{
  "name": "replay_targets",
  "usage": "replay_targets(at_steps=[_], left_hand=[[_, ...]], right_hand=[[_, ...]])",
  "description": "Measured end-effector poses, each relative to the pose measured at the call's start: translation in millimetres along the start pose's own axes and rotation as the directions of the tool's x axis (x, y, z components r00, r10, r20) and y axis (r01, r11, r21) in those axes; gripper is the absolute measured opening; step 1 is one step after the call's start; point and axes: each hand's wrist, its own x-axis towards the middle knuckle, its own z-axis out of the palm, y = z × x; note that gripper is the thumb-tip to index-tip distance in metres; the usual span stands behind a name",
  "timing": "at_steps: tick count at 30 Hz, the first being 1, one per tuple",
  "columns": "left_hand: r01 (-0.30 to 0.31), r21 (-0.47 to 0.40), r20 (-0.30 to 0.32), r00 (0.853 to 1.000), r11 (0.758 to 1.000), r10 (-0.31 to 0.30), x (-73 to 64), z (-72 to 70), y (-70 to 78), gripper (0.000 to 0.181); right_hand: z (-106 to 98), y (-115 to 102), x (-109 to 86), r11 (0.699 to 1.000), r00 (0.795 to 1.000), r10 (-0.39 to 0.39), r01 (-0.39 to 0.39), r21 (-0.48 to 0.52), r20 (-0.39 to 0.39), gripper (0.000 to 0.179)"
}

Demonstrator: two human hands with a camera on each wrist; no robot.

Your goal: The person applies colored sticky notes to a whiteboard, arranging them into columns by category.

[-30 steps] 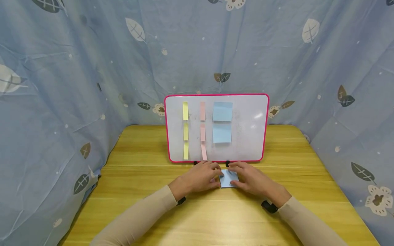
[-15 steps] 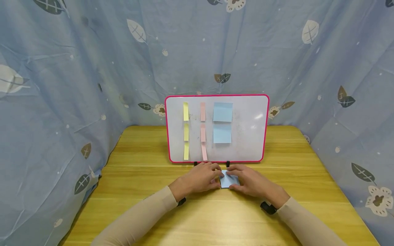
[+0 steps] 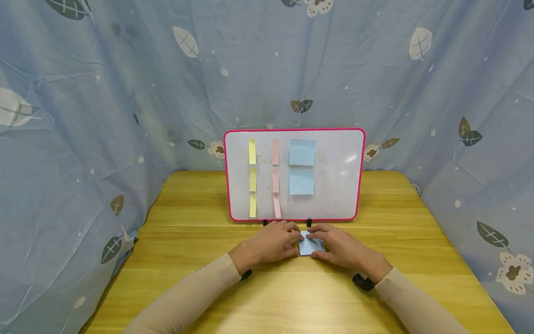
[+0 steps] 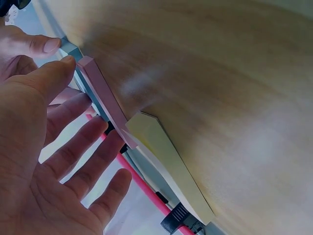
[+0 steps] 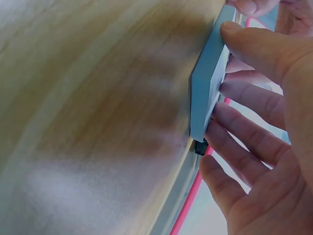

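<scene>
A pad of blue sticky notes [image 3: 311, 248] lies on the table between both hands. My left hand [image 3: 272, 241] holds its left side, with a fingertip on the top sheet. From the other side my right hand [image 3: 344, 245] grips the pad, thumb at the near edge and index finger bent over the top. The left wrist view shows a pink sticky-note pad [image 4: 103, 93] beside the blue one, under the left fingers. A yellow sticky-note pad [image 4: 166, 159] lies past it. From the head, the left hand hides the yellow pad and most of the pink one.
Behind the hands a pink-framed whiteboard [image 3: 335, 190] stands on black feet [image 3: 309, 222]. It bears a column of yellow strips [image 3: 252, 179], a column of pink strips [image 3: 275, 180] and two blue notes [image 3: 302, 182]. A patterned curtain [image 3: 250, 83] surrounds the wooden table [image 3: 292, 301].
Over the second, my right hand has shifted slightly left and its index finger has come further over the blue pad. My left hand keeps its place.
</scene>
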Motion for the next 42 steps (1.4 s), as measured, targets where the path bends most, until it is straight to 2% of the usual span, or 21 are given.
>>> replay_targets(at_steps=[12, 20, 28, 42], left_hand=[[-0.002, -0.009, -0.012, 1.0, 1.0, 0.002, -0.8, -0.5, -0.1, 0.038], [0.001, -0.022, -0.016, 1.0, 1.0, -0.001, -0.5, -0.3, 0.0, 0.037], [0.008, -0.006, -0.018, 1.0, 1.0, -0.009, 1.3, 0.7, 0.6, 0.035], [0.093, 0.023, -0.055, 0.994, 0.995, -0.091, 9.9, 0.7, 13.3, 0.036]], right_hand=[[0.4, 2.2, -0.6, 0.999, 1.0, 0.012, -0.012, 0.034, 0.019, 0.05], [-2.3, 3.9, -0.4, 0.997, 0.999, 0.006, -0.009, 0.08, 0.033, 0.026], [-2.1, 4.2, 5.4, 0.999, 1.0, -0.024, 0.024, 0.039, -0.015, 0.015], [2.6, 0.9, 6.7, 0.999, 0.992, -0.011, 0.016, 0.032, -0.129, 0.007]])
